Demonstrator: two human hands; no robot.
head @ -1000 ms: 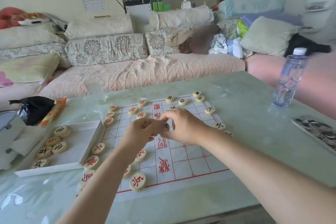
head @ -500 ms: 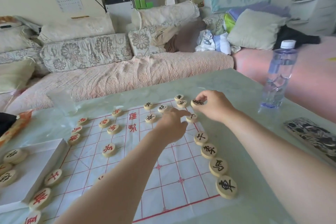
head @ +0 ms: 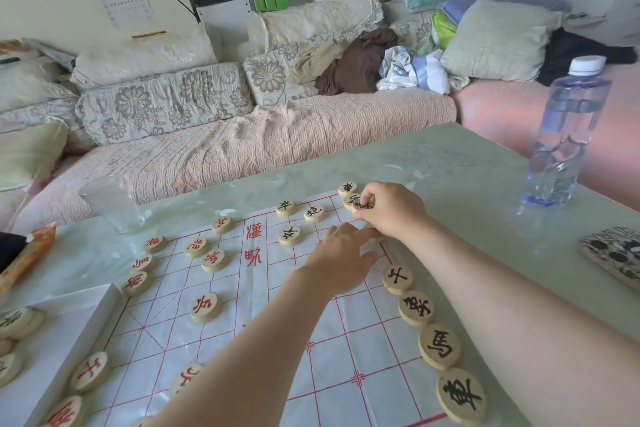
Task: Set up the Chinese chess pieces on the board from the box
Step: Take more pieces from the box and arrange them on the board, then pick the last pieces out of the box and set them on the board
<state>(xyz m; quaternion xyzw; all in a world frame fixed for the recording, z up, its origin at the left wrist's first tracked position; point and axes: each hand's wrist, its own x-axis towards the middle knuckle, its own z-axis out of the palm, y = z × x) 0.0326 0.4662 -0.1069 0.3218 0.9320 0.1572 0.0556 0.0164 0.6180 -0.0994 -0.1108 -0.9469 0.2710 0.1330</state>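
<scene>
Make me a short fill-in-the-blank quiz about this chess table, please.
1. The right hand pinches a chess piece lettered in ____ at the far right corner of the board.
2. The water bottle standing on the table has a ____ cap.
3. The edge piece lying beside the white box is lettered in ____.

Missing words: black; white; red.

Table (head: 467,180) bears board (head: 162,329), box (head: 65,336), bottle (head: 561,142) — perhaps phone (head: 613,253).
</scene>
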